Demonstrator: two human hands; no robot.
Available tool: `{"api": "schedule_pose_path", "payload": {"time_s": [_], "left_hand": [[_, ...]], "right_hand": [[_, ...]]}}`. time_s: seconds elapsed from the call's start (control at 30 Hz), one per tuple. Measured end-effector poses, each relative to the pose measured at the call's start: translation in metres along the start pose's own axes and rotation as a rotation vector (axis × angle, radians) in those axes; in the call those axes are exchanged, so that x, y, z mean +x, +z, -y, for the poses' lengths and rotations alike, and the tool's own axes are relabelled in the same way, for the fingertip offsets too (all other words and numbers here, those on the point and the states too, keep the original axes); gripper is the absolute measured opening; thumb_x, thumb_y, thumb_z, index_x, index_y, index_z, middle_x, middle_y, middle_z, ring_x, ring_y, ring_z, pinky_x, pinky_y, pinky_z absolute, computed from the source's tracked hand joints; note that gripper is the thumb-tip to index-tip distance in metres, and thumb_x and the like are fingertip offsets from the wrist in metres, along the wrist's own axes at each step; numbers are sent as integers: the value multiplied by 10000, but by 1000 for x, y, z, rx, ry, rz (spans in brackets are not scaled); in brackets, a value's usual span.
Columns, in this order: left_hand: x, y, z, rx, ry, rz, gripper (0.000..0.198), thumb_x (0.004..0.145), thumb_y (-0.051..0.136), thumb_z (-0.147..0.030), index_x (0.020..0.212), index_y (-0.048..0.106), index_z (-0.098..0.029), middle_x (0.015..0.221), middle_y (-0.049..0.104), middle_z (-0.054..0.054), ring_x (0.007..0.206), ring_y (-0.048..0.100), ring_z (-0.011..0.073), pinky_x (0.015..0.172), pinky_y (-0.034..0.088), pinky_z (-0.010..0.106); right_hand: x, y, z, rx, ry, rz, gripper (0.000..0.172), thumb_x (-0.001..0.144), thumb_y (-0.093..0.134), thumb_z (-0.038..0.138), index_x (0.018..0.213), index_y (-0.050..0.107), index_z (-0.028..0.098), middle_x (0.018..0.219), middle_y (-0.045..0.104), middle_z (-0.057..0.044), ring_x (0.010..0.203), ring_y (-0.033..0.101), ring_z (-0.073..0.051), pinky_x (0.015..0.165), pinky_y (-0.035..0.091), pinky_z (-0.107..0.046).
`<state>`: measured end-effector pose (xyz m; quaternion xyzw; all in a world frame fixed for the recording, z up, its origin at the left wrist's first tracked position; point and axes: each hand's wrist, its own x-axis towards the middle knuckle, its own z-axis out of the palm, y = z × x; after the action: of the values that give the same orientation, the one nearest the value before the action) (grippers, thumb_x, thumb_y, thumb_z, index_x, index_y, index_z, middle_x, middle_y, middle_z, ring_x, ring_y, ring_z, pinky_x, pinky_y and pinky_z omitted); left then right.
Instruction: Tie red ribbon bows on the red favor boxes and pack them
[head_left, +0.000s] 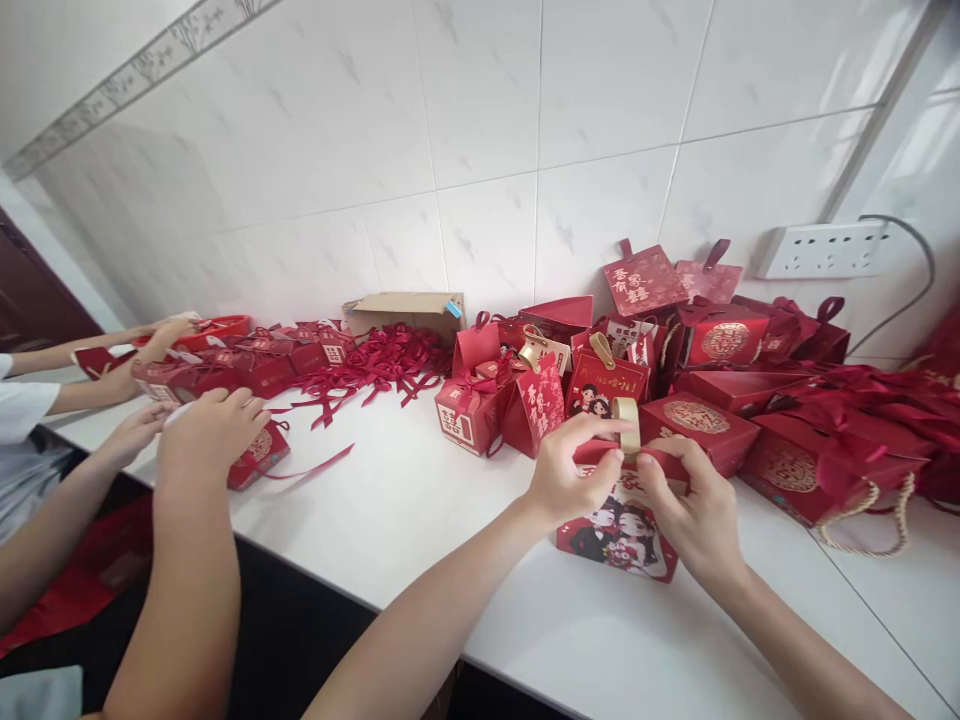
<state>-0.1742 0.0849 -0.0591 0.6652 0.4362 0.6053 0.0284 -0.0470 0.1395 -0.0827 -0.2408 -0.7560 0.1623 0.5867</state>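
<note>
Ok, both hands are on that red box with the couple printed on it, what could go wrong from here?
The tan handle, pinched by the left hand while the right hand grips the red box, may crease or tear if tugged. The box lies near the edge of the counter; a shove could slide it off. The small boxes crowded just behind could get knocked over.

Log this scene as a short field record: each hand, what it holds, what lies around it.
left: left hand pinches the top of the couple-print red box
right: right hand grips the same top, by the beige handle
surface: white counter
nearby: red gift boxes, loose ribbons, cardboard box
others: co-workers' hands at left
</note>
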Motion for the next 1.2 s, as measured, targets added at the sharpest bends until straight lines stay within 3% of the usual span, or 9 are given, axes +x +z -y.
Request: {"api": "schedule_pose_path", "payload": {"time_s": [0.2,0.47,1.2], "left_hand": [[2,0,5,-24,18,-6,236,773,517,-142,962,653,-180,897,673,43,823,622,161,793,523,299],[6,-6,9,-5,58,60,335,766,512,-108,1066,643,-179,926,661,42,865,616,153,801,507,260],[6,-6,7,46,-3,45,321,778,523,-147,1072,650,-165,882,673,33,813,622,148,761,508,250]], "right_hand": [[1,1,0,3,-1,-2,63,842,495,249,791,509,215,690,582,5,582,549,-129,500,433,-221],[1,4,-1,71,34,27,70,858,482,232,794,493,205,707,545,10,645,541,-129,622,449,-248],[5,5,-1,114,70,38,111,852,469,253,752,478,205,684,522,18,625,516,-117,569,433,-222]]}}
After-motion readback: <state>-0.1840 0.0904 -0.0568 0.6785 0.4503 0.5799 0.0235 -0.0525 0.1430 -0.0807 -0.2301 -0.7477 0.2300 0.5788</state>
